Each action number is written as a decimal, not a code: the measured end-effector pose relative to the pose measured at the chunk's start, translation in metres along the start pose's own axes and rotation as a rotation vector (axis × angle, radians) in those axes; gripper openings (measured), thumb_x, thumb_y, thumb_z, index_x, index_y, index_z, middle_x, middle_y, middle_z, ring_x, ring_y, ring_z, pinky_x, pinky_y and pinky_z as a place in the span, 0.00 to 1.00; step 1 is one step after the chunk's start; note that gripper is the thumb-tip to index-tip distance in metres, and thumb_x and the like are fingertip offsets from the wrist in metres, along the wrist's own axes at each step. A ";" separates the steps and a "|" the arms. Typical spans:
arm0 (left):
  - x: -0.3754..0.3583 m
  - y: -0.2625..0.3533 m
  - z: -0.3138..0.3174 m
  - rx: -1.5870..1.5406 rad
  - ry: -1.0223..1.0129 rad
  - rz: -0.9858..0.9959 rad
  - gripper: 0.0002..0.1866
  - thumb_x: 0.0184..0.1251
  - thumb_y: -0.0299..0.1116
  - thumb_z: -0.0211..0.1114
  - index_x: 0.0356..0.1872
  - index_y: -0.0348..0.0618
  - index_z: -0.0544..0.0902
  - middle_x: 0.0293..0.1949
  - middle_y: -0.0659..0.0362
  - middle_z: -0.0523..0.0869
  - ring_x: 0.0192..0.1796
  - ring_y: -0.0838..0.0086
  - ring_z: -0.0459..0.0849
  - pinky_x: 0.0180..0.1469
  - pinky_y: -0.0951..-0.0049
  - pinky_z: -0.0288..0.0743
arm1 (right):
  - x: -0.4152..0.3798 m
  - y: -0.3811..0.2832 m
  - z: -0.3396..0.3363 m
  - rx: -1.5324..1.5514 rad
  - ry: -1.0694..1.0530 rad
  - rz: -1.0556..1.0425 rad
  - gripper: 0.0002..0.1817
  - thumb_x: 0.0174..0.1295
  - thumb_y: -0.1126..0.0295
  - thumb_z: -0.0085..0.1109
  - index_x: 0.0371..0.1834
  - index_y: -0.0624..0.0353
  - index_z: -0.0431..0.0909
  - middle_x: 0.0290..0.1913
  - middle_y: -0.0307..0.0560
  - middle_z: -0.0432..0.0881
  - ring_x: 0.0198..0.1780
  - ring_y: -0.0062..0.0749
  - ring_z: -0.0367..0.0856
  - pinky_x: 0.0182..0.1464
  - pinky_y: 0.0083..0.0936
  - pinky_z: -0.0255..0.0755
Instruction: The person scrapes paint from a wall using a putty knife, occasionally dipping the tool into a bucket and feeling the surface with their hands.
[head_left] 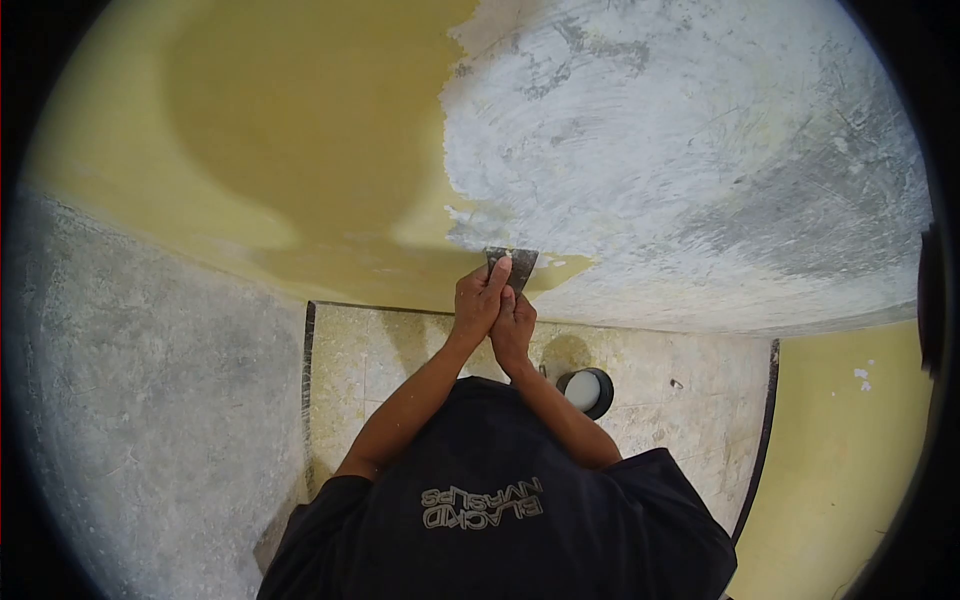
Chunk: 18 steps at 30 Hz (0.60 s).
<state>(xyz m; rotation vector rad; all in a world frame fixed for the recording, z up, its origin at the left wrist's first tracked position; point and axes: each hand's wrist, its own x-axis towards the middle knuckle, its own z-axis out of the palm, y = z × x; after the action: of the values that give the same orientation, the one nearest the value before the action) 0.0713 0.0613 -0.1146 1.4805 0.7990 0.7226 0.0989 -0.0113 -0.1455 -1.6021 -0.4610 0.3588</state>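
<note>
Both hands meet at a flat dark scraper [521,268] whose wide edge lies against the wall, at the border of yellow paint [310,110] and bare whitish-grey plaster [640,150]. My left hand [480,298] is closed on the scraper, its thumb stretched along the blade. Just right of it and touching it, my right hand [514,322] is closed round the scraper's lower part, where the handle is hidden. A small strip of yellow paint remains on the wall right of the blade.
A round black container [597,405] with whitish contents stands on the speckled floor [670,400], right of my right forearm. A grey wall [150,380] is at the left, a yellow wall [850,430] at the right. Dark strips edge the floor.
</note>
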 end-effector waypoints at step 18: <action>-0.001 0.040 -0.001 0.121 0.080 0.184 0.25 0.73 0.47 0.60 0.21 0.37 0.77 0.14 0.63 0.74 0.20 0.80 0.69 0.25 0.72 0.65 | -0.001 -0.036 -0.004 0.309 -0.127 0.229 0.21 0.76 0.59 0.45 0.30 0.63 0.75 0.17 0.38 0.72 0.17 0.21 0.69 0.17 0.24 0.60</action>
<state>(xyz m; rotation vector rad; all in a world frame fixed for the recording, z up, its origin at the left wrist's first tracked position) 0.0725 0.0604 -0.0748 1.6582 0.7853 0.8893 0.0976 -0.0133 -0.1093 -1.3368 -0.3007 0.6758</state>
